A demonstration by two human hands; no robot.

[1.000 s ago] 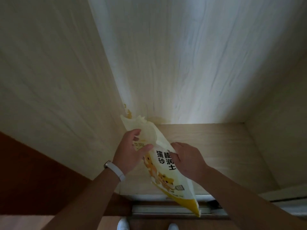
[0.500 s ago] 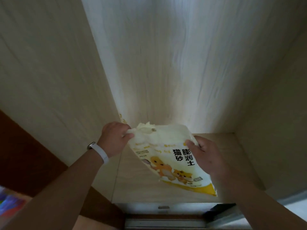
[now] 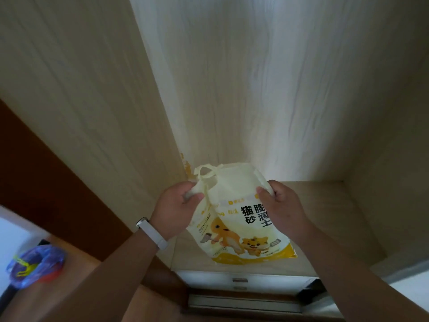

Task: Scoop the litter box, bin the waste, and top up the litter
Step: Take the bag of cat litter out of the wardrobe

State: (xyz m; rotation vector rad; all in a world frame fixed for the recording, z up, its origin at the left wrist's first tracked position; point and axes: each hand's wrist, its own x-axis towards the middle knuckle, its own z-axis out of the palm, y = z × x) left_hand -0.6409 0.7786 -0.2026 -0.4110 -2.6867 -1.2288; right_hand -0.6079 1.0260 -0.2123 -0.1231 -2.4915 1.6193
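Head view shows both hands, left hand [image 3: 177, 206] and right hand [image 3: 282, 208], fingers closed on the gathered top of the litter bag [image 3: 234, 219] above the wooden shelf [image 3: 325, 205]; it looks soft, floppy, probably bottom-heavy, best gripped there.

You hold the printed plastic cat-litter bag [image 3: 234, 219] between your left hand [image 3: 176, 210] and right hand [image 3: 282, 209], above the pale wooden cabinet shelf [image 3: 329, 217]. The white drawer front [image 3: 241, 281] lies below the shelf. A crumpled purple plastic bag [image 3: 34, 267] lies far left, well apart.
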